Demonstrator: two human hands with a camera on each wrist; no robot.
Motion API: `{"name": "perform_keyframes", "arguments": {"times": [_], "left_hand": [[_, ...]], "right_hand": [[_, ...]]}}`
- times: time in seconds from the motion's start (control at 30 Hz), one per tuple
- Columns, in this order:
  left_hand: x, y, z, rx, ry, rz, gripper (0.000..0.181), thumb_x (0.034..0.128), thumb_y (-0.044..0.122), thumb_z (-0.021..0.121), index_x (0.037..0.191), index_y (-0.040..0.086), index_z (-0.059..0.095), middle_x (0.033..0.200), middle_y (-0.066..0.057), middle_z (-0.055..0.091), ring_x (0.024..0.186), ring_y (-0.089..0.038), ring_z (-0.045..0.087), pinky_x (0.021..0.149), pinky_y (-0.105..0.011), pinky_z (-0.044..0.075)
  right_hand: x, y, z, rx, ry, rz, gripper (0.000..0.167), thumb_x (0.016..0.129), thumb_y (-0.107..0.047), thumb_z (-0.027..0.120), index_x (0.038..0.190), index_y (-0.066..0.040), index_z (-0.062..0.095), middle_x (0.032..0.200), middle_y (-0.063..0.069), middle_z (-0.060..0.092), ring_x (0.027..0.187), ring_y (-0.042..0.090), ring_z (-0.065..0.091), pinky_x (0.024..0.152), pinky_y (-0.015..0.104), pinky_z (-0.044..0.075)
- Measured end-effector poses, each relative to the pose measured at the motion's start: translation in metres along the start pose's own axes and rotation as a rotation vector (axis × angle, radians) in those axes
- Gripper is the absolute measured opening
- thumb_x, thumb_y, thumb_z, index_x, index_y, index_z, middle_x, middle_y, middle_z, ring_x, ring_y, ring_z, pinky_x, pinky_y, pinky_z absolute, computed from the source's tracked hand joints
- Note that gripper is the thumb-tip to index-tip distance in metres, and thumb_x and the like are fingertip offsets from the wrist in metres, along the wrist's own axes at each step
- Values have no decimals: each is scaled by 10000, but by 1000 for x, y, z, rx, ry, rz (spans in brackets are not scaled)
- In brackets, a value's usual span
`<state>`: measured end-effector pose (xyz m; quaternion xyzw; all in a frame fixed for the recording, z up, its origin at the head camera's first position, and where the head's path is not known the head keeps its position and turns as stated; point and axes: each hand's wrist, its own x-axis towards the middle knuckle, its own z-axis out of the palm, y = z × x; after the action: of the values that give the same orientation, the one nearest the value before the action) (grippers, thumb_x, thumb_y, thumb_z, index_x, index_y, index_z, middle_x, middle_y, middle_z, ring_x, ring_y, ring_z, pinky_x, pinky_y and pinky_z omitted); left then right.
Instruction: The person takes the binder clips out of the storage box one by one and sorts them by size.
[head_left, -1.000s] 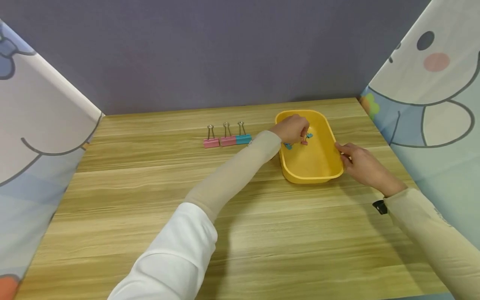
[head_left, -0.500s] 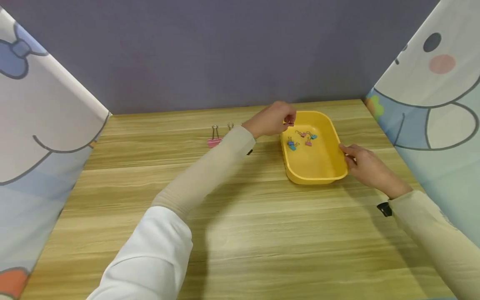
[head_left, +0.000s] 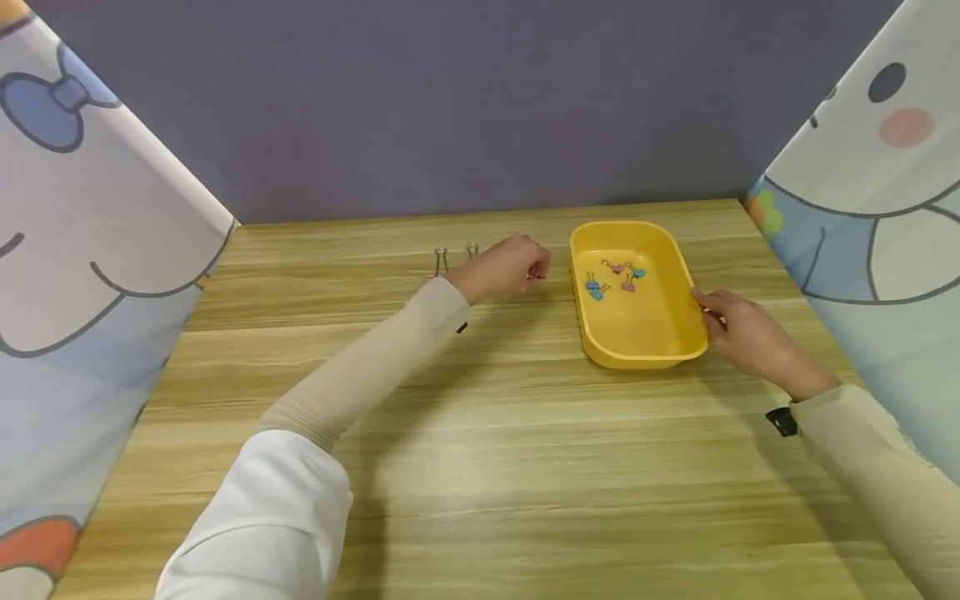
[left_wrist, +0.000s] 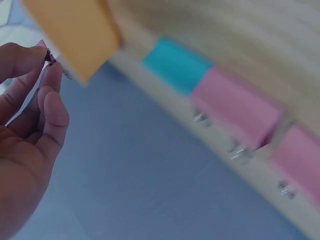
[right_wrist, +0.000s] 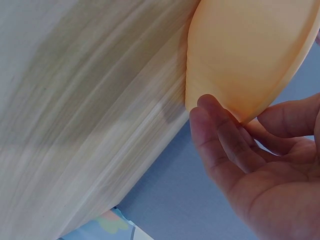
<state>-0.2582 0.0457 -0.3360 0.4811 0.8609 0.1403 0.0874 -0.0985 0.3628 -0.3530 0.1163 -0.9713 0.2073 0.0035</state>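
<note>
My left hand (head_left: 508,265) is above the table, left of the yellow basket (head_left: 641,362). Its thumb and forefinger pinch a small binder clip (left_wrist: 49,56), pinkish with dark parts, mostly hidden by the fingertips. Several small binder clips (head_left: 628,284), pink and blue, lie inside the basket toward its far end. The right hand (head_left: 750,340) grips the basket's right rim, thumb on top and fingers under it against the outer wall. Large binder clips stand in a row by the left hand: a teal clip (left_wrist: 177,66) beside a pink clip (left_wrist: 237,107), then another pink clip (left_wrist: 302,162).
The wooden table (head_left: 525,467) spreads toward me in front of both arms. A grey wall panel (head_left: 480,108) rises behind its far edge. Printed cartoon cloths (head_left: 885,242) hang at both sides. In the head view, my left arm covers most of the large clips.
My left hand has come up out of the basket and moved left over the table, carrying a small binder clip. The right hand has kept its hold on the rim.
</note>
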Motion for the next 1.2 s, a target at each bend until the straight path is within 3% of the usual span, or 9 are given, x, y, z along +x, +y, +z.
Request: {"name": "perform_keyframes", "arguments": {"times": [0.27, 0.4, 0.57, 0.7, 0.8, 0.97, 1.1, 1.2], "left_hand": [[-9, -12, 32, -46, -91, -17, 120, 902, -13, 543, 802, 26, 597, 719, -19, 458, 661, -135, 375, 624, -254, 330], [-12, -13, 39, -52, -116, -19, 103, 905, 6, 572, 807, 15, 604, 711, -8, 461, 653, -128, 397, 637, -260, 369], [-12, -15, 43, -41, -113, -16, 107, 904, 4, 577, 797, 2, 589, 675, -10, 435, 612, -121, 395, 830, -280, 418], [-13, -16, 45, -58, -114, -29, 94, 906, 18, 598, 818, -17, 597, 672, -4, 420, 606, -117, 393, 771, -277, 433], [-13, -17, 45, -68, -129, -32, 95, 906, 24, 604, 831, -32, 593, 679, -10, 416, 616, -123, 395, 638, -267, 397], [-14, -19, 36, -62, -141, -50, 19, 879, -16, 610, 883, -9, 627, 759, -28, 524, 678, -140, 447, 638, -259, 389], [-13, -16, 20, -49, -68, -30, 134, 867, -35, 601, 975, 17, 660, 904, -67, 611, 785, -160, 514, 698, -285, 430], [-11, -10, 7, -19, -4, 21, 123, 886, 26, 629, 1005, 53, 647, 955, -70, 602, 856, -163, 511, 759, -292, 428]], "right_hand": [[-1, -1, -1, -7, -7, 6, 414, 930, 35, 484, 1313, 176, 413, 1040, 228, 568, 691, 218, 461, 573, 304, 375], [-2, -1, -2, -9, -12, 9, 418, 927, 39, 485, 1315, 176, 409, 1030, 225, 566, 688, 219, 459, 572, 305, 373], [0, -1, -3, -28, 7, -13, 405, 909, 62, 492, 1288, 188, 433, 1031, 239, 572, 699, 233, 476, 578, 319, 383], [2, -1, -3, -20, 1, -14, 409, 908, 58, 488, 1291, 187, 429, 1030, 238, 570, 695, 231, 473, 576, 320, 380], [2, -2, -3, -13, -10, -7, 415, 910, 52, 484, 1298, 186, 421, 1018, 227, 568, 681, 221, 456, 568, 308, 368], [1, -1, -2, -27, 5, -19, 408, 904, 55, 488, 1285, 190, 434, 997, 211, 573, 670, 212, 444, 564, 304, 359], [1, -2, -1, -29, 21, -13, 408, 900, 55, 497, 1285, 179, 446, 977, 191, 576, 668, 208, 439, 565, 304, 355], [0, -2, 0, -19, 25, -5, 407, 898, 62, 506, 1284, 176, 450, 978, 195, 579, 678, 217, 451, 573, 313, 364]]}}
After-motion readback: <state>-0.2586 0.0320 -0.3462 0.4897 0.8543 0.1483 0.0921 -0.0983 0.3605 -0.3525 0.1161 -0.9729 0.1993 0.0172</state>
